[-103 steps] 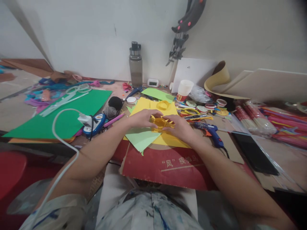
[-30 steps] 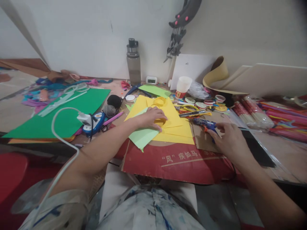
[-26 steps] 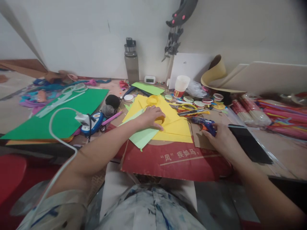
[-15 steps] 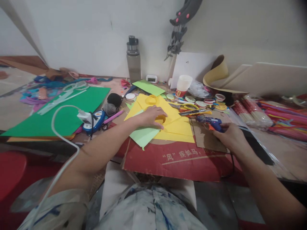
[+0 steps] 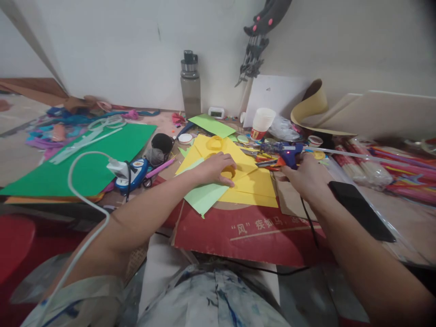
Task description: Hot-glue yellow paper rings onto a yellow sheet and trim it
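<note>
My left hand [image 5: 216, 167] curls its fingers and thumb round a yellow ring [image 5: 230, 172] that stands on yellow sheets [image 5: 254, 193]. Behind it lies a second yellow ring [image 5: 215, 143]. A pale green sheet [image 5: 205, 198] reaches out from under the left hand. In my right hand [image 5: 308, 176] is a blue glue gun [image 5: 289, 156], raised above the table with its nozzle pointing left. A small light glows on its body. A long translucent glue stick [image 5: 354, 156] sticks out of its rear, and a black cord [image 5: 309, 222] hangs below. Scissors [image 5: 267, 163] lie beneath the nozzle.
Red cardboard [image 5: 245, 240] covers the table's front edge. A black phone [image 5: 361, 211] lies by my right forearm. Paper cups [image 5: 263, 122] and a bottle [image 5: 190, 93] stand at the back. Left are green sheets [image 5: 85, 175] and a blue power socket [image 5: 136, 175] with a white cable.
My right hand has lifted the glue gun off the cardboard and moved it up and slightly left. More of the phone shows now. The left hand stays at the yellow ring.
</note>
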{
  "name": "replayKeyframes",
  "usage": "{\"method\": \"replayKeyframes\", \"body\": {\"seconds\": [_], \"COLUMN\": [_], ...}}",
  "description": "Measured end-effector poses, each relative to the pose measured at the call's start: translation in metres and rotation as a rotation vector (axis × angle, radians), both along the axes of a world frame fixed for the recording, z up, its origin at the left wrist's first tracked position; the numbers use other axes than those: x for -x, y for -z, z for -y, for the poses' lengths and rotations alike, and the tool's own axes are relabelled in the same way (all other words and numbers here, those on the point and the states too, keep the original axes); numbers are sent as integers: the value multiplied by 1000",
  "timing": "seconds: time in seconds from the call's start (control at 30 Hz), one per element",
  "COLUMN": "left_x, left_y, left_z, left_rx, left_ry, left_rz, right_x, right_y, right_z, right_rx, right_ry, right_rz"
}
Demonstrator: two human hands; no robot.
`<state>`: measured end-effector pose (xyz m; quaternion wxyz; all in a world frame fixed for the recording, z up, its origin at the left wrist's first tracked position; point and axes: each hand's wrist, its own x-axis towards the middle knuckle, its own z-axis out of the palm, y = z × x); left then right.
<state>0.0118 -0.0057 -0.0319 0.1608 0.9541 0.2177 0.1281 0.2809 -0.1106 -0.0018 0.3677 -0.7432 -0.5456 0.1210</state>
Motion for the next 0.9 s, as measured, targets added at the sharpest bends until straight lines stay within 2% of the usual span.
{"method": "replayKeyframes", "body": {"seconds": [0.07,0.17,0.23,0.43,0.67,0.9], "left_x": [0,0,0,0,0,0], "left_y": [1,4,6,7,10,10], "left_z": [0,-1,-1,-2,0,-1], "left_rx": [-7,-25,-35,-17,-22,-15], "left_ry": [1,1,0,-23,-32,-29], "left_rz": [12,27,28,34,78,77], "right_x": [11,20,22,17,20,22], "right_y": [-7,-13,-10,11,14,17], "right_z": [-5,-8,-9,-11,-7,-5], "right_rx": [86,75,65,99,88,159], "right_ry": [-26,-11,-51,-186,-162,-156], "right_rz": [-100,-11,-34,-288,-236,-244]}}
